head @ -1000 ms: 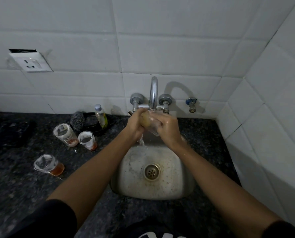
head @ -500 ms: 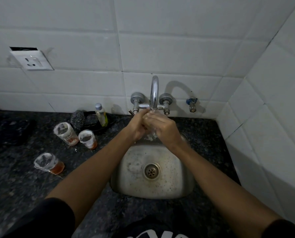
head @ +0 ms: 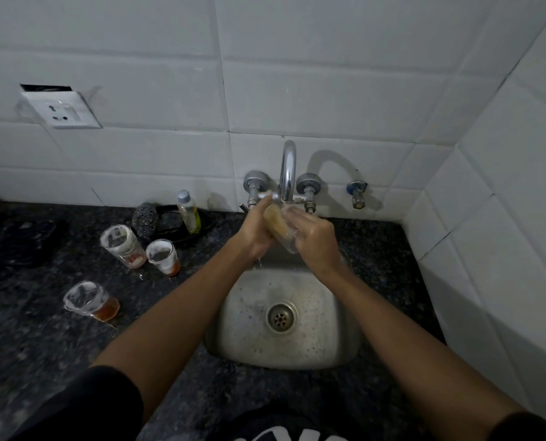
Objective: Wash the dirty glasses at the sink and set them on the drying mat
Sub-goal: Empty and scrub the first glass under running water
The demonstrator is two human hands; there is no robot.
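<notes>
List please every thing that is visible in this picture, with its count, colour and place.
clear drinking glass being washed: 1, clear, held under the tap
yellow sponge: 1, yellow, against that glass
dirty glasses with orange residue: 3, clear, on the counter left of the sink
steel sink: 1, silver, centre
chrome tap: 1, silver, on the wall
small bottle: 1, yellowish, behind the glasses
dark scrubber: 1, grey, beside the bottle
wall socket: 1, white, upper left
left hand: holds the sponge
right hand: holds the glass

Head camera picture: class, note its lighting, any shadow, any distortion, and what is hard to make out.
Head view: dim overall; the tap casts a curved shadow on the tiles to its right; wide-angle bending bows the tile lines; the clear glass between the left hand and right hand is hard to make out.
</notes>
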